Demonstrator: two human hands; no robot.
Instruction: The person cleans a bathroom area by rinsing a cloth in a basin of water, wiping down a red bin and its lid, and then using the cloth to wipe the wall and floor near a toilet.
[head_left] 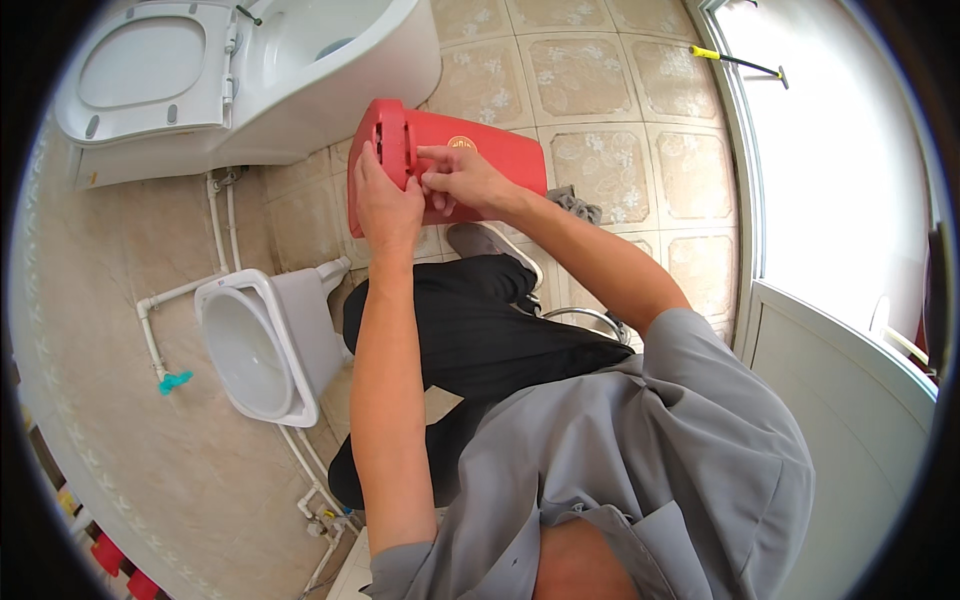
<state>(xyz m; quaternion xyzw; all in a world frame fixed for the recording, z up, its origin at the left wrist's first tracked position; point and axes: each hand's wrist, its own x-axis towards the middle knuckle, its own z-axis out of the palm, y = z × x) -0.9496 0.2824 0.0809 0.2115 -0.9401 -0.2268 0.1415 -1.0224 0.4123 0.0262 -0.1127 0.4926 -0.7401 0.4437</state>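
A red plastic bin-like container [500, 150] with a round gold emblem lies in front of me. Its raised end [388, 115], with a dark slot, faces left. My left hand [390, 208] grips this end near the slot, thumb toward the right hand. Beside it, my right hand [468, 182] reaches in from the right. Its index finger stretches along the rim edge and its other fingers curl against the container's side. Whether the right fingers pinch a small part there is hidden.
A white toilet [330, 120] with its lid stands at the far left. Nearer is a white basin-shaped fixture [250, 345] with pipes [148, 330]. A grey cloth [575, 205] lies on the tiles. A yellow-handled tool [738, 64] is by the white door [840, 180].
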